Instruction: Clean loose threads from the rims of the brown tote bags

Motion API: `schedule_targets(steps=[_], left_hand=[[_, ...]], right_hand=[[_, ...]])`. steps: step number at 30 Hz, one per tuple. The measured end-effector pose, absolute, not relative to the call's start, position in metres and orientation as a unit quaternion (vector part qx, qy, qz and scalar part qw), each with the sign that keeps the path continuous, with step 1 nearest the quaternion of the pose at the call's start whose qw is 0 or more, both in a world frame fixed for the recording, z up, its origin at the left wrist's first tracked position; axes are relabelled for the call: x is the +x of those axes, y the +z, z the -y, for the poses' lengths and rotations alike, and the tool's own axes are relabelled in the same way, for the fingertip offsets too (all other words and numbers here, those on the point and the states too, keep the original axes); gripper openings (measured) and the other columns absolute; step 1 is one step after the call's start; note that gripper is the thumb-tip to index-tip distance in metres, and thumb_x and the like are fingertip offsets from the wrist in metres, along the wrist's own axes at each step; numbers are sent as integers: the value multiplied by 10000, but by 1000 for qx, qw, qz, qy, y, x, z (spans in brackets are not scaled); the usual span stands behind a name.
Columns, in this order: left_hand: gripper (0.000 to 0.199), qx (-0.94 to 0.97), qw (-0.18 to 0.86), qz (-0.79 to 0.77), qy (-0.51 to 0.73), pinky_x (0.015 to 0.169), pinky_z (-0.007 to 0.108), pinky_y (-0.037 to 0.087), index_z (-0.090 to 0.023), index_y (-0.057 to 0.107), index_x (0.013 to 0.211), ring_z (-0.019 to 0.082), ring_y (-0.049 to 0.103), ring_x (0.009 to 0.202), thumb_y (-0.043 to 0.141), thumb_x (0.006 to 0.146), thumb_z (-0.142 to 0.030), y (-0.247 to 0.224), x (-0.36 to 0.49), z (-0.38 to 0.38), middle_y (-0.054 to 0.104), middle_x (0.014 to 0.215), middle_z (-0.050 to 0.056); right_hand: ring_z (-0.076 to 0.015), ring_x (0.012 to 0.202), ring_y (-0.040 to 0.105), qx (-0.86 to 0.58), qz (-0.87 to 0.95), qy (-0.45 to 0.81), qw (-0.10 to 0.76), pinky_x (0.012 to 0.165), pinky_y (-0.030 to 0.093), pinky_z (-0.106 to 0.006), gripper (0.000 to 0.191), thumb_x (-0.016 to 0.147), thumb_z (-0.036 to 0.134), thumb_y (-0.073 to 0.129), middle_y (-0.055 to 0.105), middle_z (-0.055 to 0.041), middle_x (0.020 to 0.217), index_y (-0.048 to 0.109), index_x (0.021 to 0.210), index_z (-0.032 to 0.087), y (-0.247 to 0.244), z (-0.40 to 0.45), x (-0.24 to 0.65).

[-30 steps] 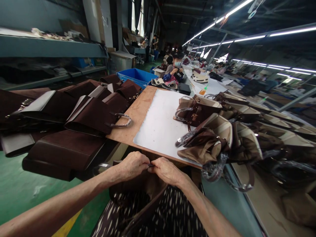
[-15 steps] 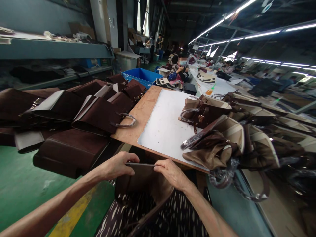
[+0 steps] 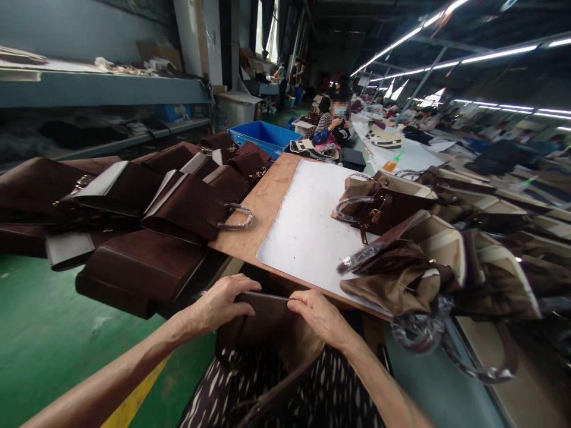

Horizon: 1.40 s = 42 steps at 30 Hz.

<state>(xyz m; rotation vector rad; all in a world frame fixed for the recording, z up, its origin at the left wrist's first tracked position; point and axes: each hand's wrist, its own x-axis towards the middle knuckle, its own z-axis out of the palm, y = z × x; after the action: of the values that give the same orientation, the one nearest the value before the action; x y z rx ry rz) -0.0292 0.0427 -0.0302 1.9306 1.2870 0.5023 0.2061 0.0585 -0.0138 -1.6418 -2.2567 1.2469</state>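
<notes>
A dark brown handbag [image 3: 272, 336] lies in my lap, its opening towards me and its brown lining showing. My left hand [image 3: 227, 303] pinches the bag's far top edge between thumb and fingers. A short way to the right, my right hand [image 3: 319, 315] grips the same edge, so the rim runs straight between both hands. The lower part of the bag rests on dark patterned cloth [image 3: 214, 386] over my legs and is partly in shadow.
Ahead is a wooden table [image 3: 241, 232] with a white sheet [image 3: 303, 220]. Dark brown bag bodies [image 3: 143, 267] pile up at the left; bags with plastic-wrapped handles [image 3: 401, 255] crowd the right. A blue bin [image 3: 267, 138] and a seated co-worker [image 3: 330, 125] are farther back.
The view has turned slightly left, so the surroundings sit farther right in the picture. Both hands keep hold of the handbag's edge, with little change in their grip.
</notes>
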Motion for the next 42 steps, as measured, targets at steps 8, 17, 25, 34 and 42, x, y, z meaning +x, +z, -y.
schedule_targets(steps=[8, 17, 25, 34, 42], left_hand=[[150, 804, 242, -470, 270, 838, 248, 399, -160, 577, 926, 146, 508, 920, 495, 803, -135, -32, -44, -28, 569, 980, 41], [200, 836, 170, -457, 251, 790, 272, 417, -151, 593, 834, 153, 509, 853, 395, 864, -148, -35, -26, -30, 578, 922, 52], [160, 825, 197, -471, 242, 756, 259, 402, -149, 519, 779, 149, 509, 823, 379, 858, -144, -43, -9, -33, 551, 892, 50], [103, 776, 211, -560, 199, 716, 283, 362, -159, 487, 773, 170, 498, 775, 395, 798, -121, -47, -3, -36, 548, 786, 36], [86, 734, 285, -583, 199, 639, 245, 341, -162, 506, 710, 143, 495, 675, 430, 749, -175, -40, -5, -40, 551, 698, 14]], right_hand=[[-103, 600, 429, -533, 745, 398, 52, 571, 269, -232, 287, 812, 361, 415, 448, 42, 572, 479, 607, 170, -21, -58, 209], [-105, 605, 437, -544, 735, 401, 55, 552, 261, -232, 269, 797, 351, 429, 463, 38, 575, 494, 611, 168, -15, -56, 204], [-94, 596, 442, -552, 734, 392, 57, 556, 261, -227, 274, 799, 356, 444, 467, 44, 570, 508, 612, 166, -10, -55, 204], [-92, 609, 465, -526, 765, 366, 64, 568, 264, -226, 285, 817, 355, 443, 481, 44, 566, 520, 612, 173, -15, -56, 203], [-110, 640, 482, -521, 785, 332, 37, 576, 270, -232, 288, 828, 365, 436, 533, 21, 609, 559, 648, 177, -14, -58, 202]])
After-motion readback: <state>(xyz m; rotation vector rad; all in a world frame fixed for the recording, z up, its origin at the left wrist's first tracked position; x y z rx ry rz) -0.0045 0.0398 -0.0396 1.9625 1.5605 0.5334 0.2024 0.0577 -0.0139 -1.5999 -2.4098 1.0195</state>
